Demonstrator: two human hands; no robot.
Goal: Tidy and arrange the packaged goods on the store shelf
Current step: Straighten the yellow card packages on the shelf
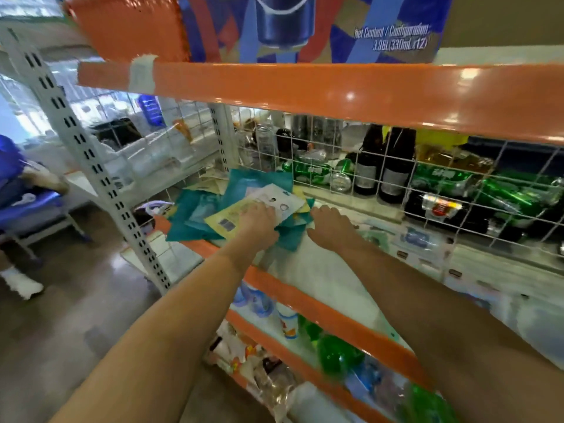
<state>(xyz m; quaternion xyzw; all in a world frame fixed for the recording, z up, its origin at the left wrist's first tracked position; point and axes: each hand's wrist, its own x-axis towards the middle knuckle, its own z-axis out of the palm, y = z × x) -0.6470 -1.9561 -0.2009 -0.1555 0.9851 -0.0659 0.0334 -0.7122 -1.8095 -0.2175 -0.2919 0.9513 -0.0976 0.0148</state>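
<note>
Pressed flat, the left hand (259, 219) lies palm-down on a loose pile of flat packets (241, 206), its fingers spread over a yellow packet (227, 219) and the edge of a white packet (279, 199); it closes around nothing. Just to the right, the right hand (331, 224) is also open and palm-down, its fingertips at the right edge of the same pile, over a teal packet (293, 236); whether it actually touches the packet cannot be told. The pile sits at the left end of the middle shelf (320, 279), overlapping and askew, with teal packets beneath and one corner hanging over the orange front rail (335, 319). Behind the pile, a white wire grid (396, 178) closes off the far side of the shelf; beyond it stand two dark bottles (383, 166) and lie several green bottles (457, 184). To the right on the shelf lie clear-wrapped packs (421, 239), blurred. Above, an orange beam (335, 93) carries a blue and red carton (305, 25). Below, a lower shelf holds green bottles and mixed bagged goods (268, 374), indistinct. At far left, a person in blue (12, 178) is partly in view.
</note>
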